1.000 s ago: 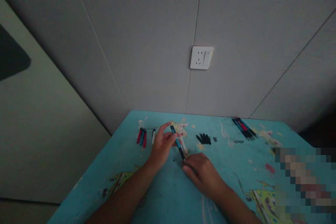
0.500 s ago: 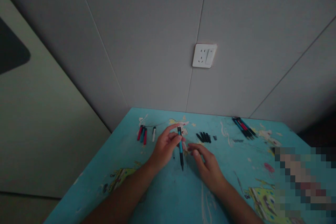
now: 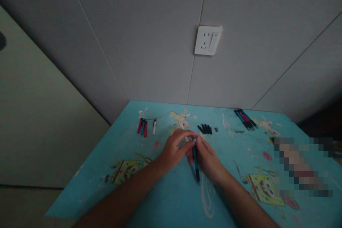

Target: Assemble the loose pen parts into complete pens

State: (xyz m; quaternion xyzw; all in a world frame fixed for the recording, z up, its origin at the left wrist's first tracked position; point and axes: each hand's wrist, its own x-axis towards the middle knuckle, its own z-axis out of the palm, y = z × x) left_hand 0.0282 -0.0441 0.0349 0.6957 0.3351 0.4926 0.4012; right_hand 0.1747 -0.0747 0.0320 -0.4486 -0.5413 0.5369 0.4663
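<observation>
A blue and black pen (image 3: 196,164) hangs tip-down between my hands over the middle of the table. My left hand (image 3: 179,149) pinches it near its top end. Against the same upper end press the fingers of my right hand (image 3: 207,155), closed and touching the left fingertips. The pen's top is covered by the fingers. Just beyond the hands lie several short black pieces (image 3: 205,129), with a small dark bit (image 3: 216,129) beside them.
Red and blue pen barrels (image 3: 142,127) and a white one (image 3: 154,127) lie at the back left. Several pens (image 3: 245,119) lie together at the back right. The blue table (image 3: 165,203) meets a grey wall with a socket (image 3: 208,40). A pixelated patch covers the right side.
My right hand has come in from beside the pen to its top end. The pen and both hands have shifted right, and the view has tilted down a little.
</observation>
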